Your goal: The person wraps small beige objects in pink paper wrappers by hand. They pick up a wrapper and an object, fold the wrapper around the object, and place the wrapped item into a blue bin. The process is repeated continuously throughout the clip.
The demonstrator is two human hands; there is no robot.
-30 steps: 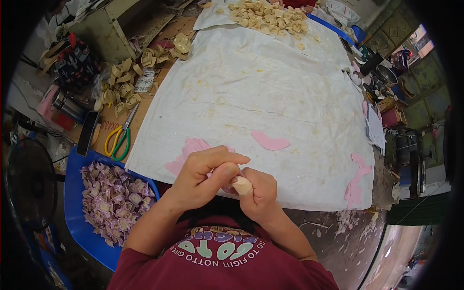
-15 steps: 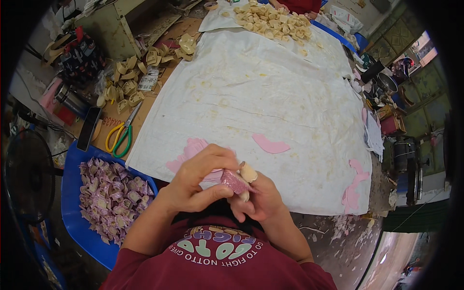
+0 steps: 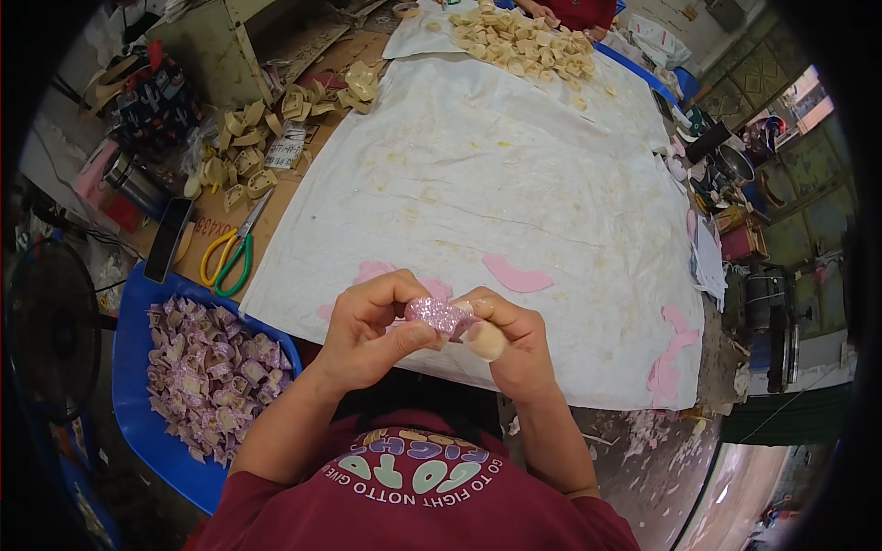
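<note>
Above the near edge of the white cloth, my left hand (image 3: 366,335) and my right hand (image 3: 524,347) pinch a small shoe heel (image 3: 487,342) between them. Glittery pink material (image 3: 435,315) covers its left part; the right end shows bare beige. My left thumb and fingers grip the glittery side, while the right fingers close around the beige end. Pink cut pieces (image 3: 373,271) lie on the cloth just beyond my left hand, partly hidden by it. A curved pink piece (image 3: 516,275) rests a little past my right hand.
At left, a blue tub (image 3: 129,386) holds many glittery pink-purple heels. Scissors (image 3: 241,248) and a phone (image 3: 169,241) lie on the cardboard beside loose beige heels (image 3: 248,163). A beige heel pile (image 3: 524,44) sits at the far end, near another person's hand (image 3: 537,11). Pink scraps (image 3: 677,358) lie right.
My hands have turned the heel so its glittery side faces up more and the beige end points toward me. My right hand has shifted slightly right.
</note>
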